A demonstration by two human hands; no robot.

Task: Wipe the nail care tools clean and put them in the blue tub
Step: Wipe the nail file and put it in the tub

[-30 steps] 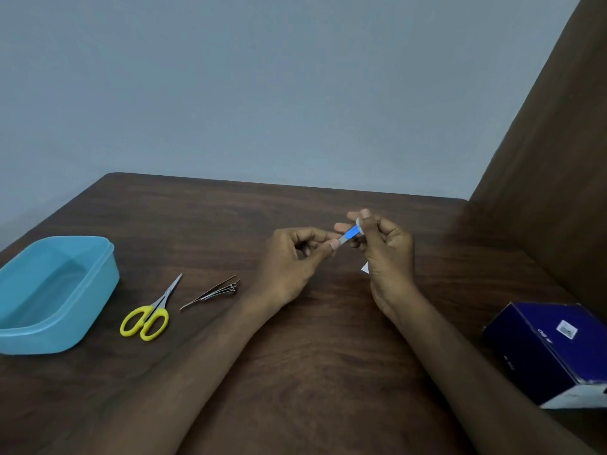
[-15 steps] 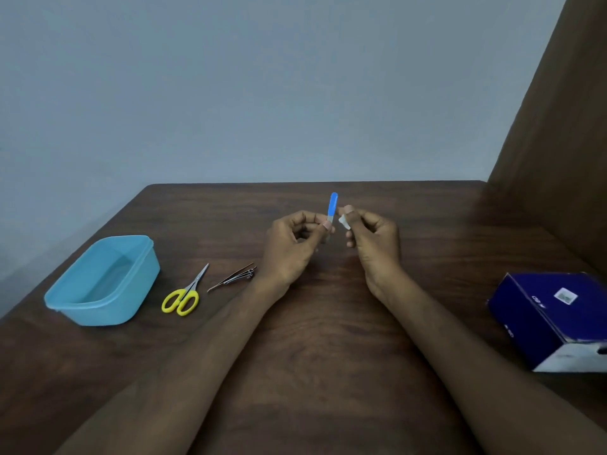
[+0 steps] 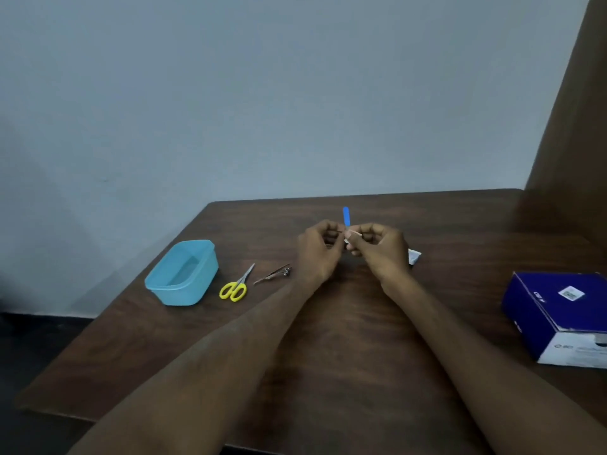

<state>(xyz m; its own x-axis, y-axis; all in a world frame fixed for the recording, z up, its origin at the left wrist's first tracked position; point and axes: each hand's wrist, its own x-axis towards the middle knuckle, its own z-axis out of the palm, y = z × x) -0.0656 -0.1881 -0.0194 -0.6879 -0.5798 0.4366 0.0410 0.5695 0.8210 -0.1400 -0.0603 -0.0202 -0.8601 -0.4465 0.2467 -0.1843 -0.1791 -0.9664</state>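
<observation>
Your two hands meet at frame centre, above the dark wood table (image 3: 328, 356). Left hand (image 3: 320, 254), fingers curled, pinches the lower end of the blue nail file (image 3: 346, 216), which stands upright with its tip poking above both hands. Right hand (image 3: 381, 249), fingers curled too, touches the file just below the blue part; it seems to pinch a small white wipe there, too hidden to be sure. A white scrap (image 3: 414, 256) lies on the table right of that hand. Left of centre: blue tub (image 3: 182, 274), open side up, nothing visible in it. Just right of it, yellow-handled scissors (image 3: 237, 284), then metal nail clippers (image 3: 274, 274), both flat on the table, apart from each other. Dark blue box (image 3: 558, 316) at right edge.
</observation>
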